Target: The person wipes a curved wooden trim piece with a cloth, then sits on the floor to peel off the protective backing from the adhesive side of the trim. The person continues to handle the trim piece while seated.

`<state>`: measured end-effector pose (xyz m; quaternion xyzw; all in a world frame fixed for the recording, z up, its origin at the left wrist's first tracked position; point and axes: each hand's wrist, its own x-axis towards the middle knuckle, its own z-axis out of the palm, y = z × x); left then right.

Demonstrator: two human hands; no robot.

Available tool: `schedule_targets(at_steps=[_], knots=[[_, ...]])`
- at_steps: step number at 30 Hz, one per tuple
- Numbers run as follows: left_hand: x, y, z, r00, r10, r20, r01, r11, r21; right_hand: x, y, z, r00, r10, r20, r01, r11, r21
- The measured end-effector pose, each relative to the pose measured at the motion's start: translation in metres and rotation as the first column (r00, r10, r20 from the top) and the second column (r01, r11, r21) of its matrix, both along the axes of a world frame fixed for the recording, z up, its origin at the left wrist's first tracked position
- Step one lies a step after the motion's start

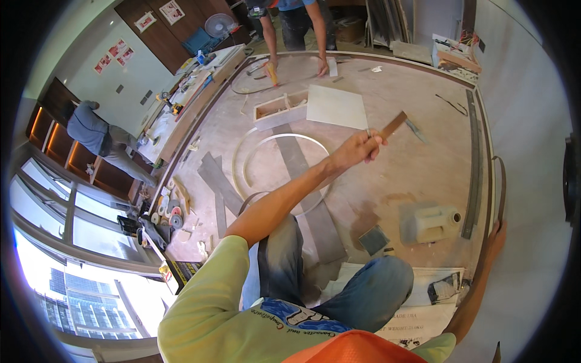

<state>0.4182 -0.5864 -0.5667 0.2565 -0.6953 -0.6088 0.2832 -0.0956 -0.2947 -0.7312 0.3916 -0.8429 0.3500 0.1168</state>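
My left hand (361, 148) reaches out over the worktable (387, 175), its fingers closed around a short flat brown strip (394, 124) that points away from me. Just past the strip, a slim grey-blue tool (416, 130) lies on the tabletop. At the right rim, my right hand (497, 238) is closed around the lower end of a thin brown strip (502, 181) that curves up along the wall. Whether the two strips are one piece I cannot tell. Under my left forearm lie pale thin rings (284, 136) and grey flat strips (321, 227).
A translucent jerrycan (433, 224) and a dark square plate (374, 240) are near my knees. Farther off are a white board (336, 106) and a wooden box (261, 118). Across the table a co-worker (296, 24) handles a yellow tool; another person (100, 130) bends at the left.
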Motion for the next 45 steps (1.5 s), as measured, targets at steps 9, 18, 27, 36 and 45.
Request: schedule_targets(at_steps=[9,18,27,36,45], knots=[[-0.015,-0.024,0.033,0.960,0.167,-0.224,-0.111,0.964,0.242,0.221,-0.098,0.259,0.703,0.678,0.216,-0.461,0.665,-0.588],[0.013,-0.036,0.118,0.799,0.256,-0.544,-0.063,0.935,0.349,0.423,-0.149,0.243,0.180,0.867,0.464,-0.579,0.475,-0.663],[0.085,-0.056,0.107,0.751,0.392,-0.532,-0.236,0.911,0.338,0.461,-0.159,0.154,-0.184,0.506,0.843,-0.873,0.310,-0.377],[0.114,-0.056,0.113,0.874,0.227,-0.430,-0.191,0.974,0.125,0.447,-0.184,0.112,-0.013,0.554,0.833,-0.970,-0.208,0.124],[0.071,-0.016,0.108,0.990,-0.068,-0.125,0.047,0.986,-0.162,0.373,-0.306,0.275,0.064,0.891,0.450,-0.641,0.382,-0.665]])
